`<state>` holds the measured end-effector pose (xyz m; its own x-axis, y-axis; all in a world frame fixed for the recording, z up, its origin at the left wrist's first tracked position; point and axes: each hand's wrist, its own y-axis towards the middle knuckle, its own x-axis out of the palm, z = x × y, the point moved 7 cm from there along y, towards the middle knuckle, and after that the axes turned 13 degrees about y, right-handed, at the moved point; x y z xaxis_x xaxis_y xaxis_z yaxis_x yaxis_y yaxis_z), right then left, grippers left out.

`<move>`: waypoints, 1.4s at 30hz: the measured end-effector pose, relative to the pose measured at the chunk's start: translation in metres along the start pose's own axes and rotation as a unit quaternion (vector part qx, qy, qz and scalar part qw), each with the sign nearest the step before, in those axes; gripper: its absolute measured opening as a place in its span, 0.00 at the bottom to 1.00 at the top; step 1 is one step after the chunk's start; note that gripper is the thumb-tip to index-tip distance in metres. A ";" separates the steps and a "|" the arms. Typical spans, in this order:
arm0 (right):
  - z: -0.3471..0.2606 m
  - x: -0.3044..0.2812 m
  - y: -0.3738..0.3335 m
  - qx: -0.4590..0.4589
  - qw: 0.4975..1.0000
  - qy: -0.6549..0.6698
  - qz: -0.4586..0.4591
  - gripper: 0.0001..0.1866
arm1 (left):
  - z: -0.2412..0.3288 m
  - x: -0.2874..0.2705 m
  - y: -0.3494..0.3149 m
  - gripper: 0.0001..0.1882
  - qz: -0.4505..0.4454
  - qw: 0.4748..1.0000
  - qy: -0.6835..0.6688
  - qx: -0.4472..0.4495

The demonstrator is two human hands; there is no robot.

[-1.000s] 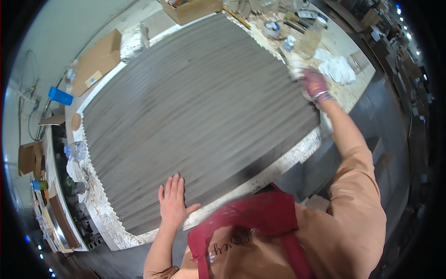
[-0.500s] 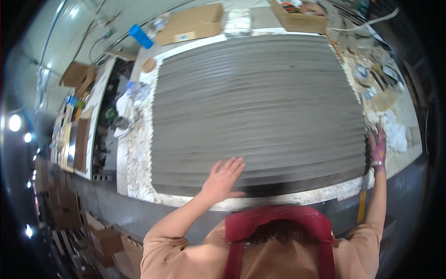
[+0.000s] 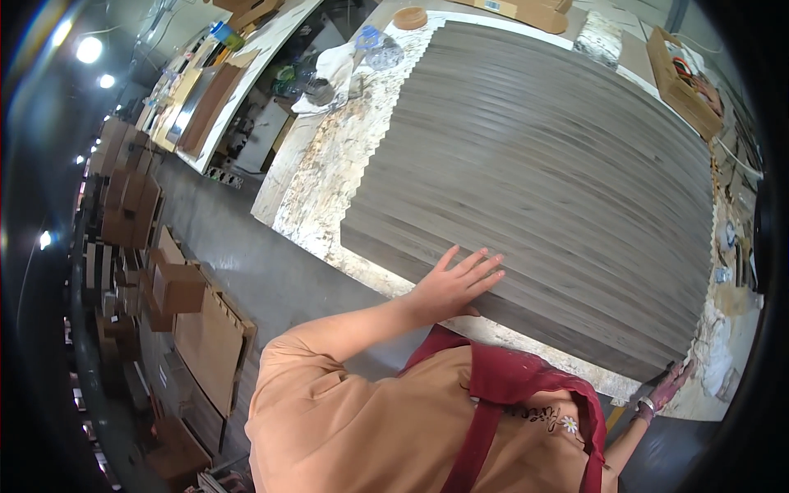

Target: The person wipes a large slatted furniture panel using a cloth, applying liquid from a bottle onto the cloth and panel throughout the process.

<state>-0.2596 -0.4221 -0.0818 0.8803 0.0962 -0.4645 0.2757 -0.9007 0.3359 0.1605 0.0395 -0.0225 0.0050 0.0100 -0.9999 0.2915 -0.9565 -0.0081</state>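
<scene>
A broad layer of grey wood-grain strips (image 3: 542,189), laid side by side with stepped ends, covers most of a worn white worktable (image 3: 308,218). My left hand (image 3: 460,283) is bare and open, fingers spread over the strips by their near edge. I cannot tell how firmly it presses. At the near right corner, my right hand (image 3: 670,388) reaches beside the strip ends with its fingers stretched out. It looks purplish and dark-smudged, and a band (image 3: 648,404) circles its wrist.
A round tan lid-like piece (image 3: 410,18), a clear plastic bottle (image 3: 382,49) and a white cloth (image 3: 329,70) lie along the table's left side. An open cardboard box (image 3: 682,86) stands at the far right. Stacked cartons (image 3: 178,287) occupy the floor at left.
My view has swung left, so the table appears turned and shifted right, with more floor and cartons showing. Both hands stay near the same parts of the strips.
</scene>
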 end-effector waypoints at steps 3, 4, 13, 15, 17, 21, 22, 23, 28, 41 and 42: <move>0.029 -0.001 0.010 0.082 0.996 -0.010 0.045 0.32 | -0.003 0.002 -0.001 0.46 0.014 1.000 0.008 -0.001; 0.040 0.000 0.014 0.125 0.990 -0.022 0.064 0.32 | -0.004 0.003 0.000 0.46 0.023 1.000 0.012 0.000; 0.027 0.036 0.049 0.103 0.978 -0.011 0.182 0.29 | -0.018 0.008 0.027 0.44 0.100 0.992 0.073 -0.026; 0.018 0.044 0.049 0.091 0.980 -0.020 0.174 0.29 | -0.017 0.005 0.027 0.42 0.087 0.993 0.070 -0.026; 0.037 0.034 0.052 0.062 0.983 -0.044 0.167 0.29 | -0.017 0.003 0.027 0.42 0.083 0.994 0.065 -0.031; 0.069 0.026 0.048 0.040 0.990 -0.036 0.133 0.31 | -0.014 0.006 0.035 0.39 0.052 0.996 0.064 -0.038; 0.059 0.030 0.043 0.059 0.990 -0.009 0.126 0.32 | -0.012 0.002 0.034 0.38 0.057 0.996 0.059 -0.046; 0.055 0.028 0.040 0.075 0.989 0.002 0.124 0.31 | -0.011 -0.002 0.039 0.37 0.054 0.996 0.044 -0.052; -0.117 0.044 0.002 -0.169 0.983 -0.050 0.059 0.26 | -0.007 -0.003 0.028 0.37 0.032 0.995 0.041 -0.080; -0.226 0.223 -0.180 0.041 0.912 0.137 -0.385 0.12 | -0.204 -0.102 0.222 0.09 0.291 0.955 -0.040 -0.039; -0.234 0.228 -0.179 0.066 0.913 0.135 -0.379 0.12 | -0.227 -0.099 0.248 0.13 0.288 0.955 -0.037 -0.058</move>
<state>-0.0180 -0.1396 -0.0560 0.5234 0.7988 -0.2965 0.8125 -0.5727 -0.1088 0.4499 -0.1321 0.0760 0.1296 -0.5334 -0.8359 0.3659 -0.7578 0.5402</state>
